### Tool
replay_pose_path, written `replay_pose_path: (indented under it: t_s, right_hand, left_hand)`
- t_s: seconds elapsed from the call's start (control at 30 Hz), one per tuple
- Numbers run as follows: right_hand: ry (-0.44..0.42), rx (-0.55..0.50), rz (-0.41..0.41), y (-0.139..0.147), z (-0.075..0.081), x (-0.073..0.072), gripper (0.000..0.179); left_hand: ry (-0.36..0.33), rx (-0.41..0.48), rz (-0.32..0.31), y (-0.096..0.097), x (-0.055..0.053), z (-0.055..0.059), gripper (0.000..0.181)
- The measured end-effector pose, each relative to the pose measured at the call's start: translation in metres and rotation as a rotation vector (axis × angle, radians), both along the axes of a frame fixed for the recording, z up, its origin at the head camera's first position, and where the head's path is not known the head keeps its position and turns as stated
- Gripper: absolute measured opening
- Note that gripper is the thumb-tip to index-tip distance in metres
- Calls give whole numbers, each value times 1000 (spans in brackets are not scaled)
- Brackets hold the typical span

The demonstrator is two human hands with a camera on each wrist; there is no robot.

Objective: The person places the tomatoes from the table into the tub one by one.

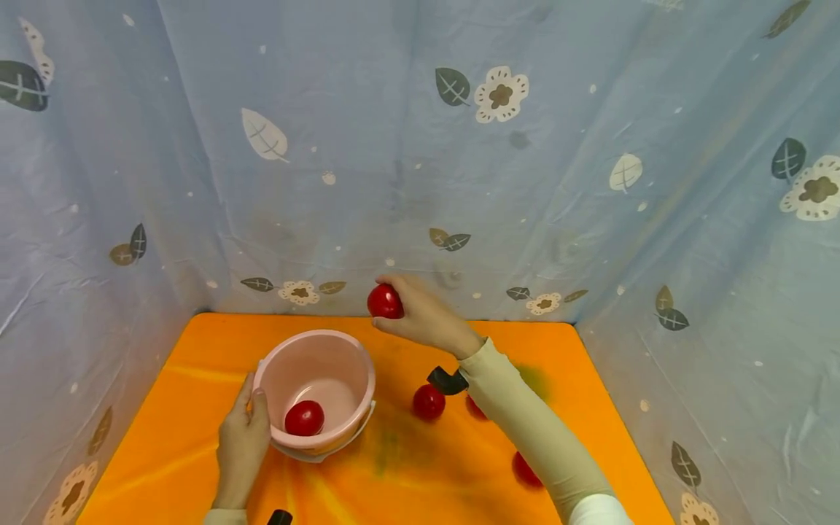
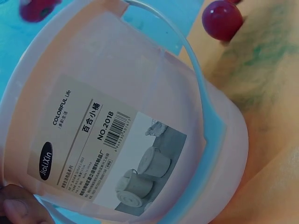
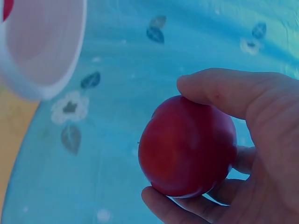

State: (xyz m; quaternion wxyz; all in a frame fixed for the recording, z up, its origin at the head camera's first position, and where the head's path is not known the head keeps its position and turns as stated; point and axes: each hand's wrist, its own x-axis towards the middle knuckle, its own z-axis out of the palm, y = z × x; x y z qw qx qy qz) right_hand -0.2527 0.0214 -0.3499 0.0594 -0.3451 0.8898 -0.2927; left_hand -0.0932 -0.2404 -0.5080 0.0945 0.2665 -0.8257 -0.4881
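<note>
A pale pink bucket (image 1: 298,364) stands on the orange-covered table, its white handle hanging down. One red apple (image 1: 305,418) lies inside on the bottom. My left hand (image 1: 243,445) grips the bucket's left rim, the thumb at the top edge. In the left wrist view the bucket's printed label (image 2: 103,149) faces the camera, and only fingertips show at the lower left. My right hand (image 1: 423,313) holds another red apple (image 3: 187,147) between thumb and fingers, raised beyond the bucket and to its right, apart from it.
To the right of the bucket a red apple (image 1: 429,402) rests on the orange cloth (image 1: 367,488). Two more apples, one of them (image 1: 527,470) nearer the front, are partly hidden by my right forearm. Blue patterned curtains (image 1: 367,182) enclose the back and sides.
</note>
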Motion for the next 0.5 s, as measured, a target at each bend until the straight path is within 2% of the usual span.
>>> replay_pose_path:
  t_s: [0.23,0.5]
  right_hand:
    - [-63,100,154,-52,0,-6,69]
    - [34,292,271,-94,-18,-5,66]
  left_hand:
    - [30,-55,12,1,1,0,57]
    - [29,-75,15,0,-1,-2,59]
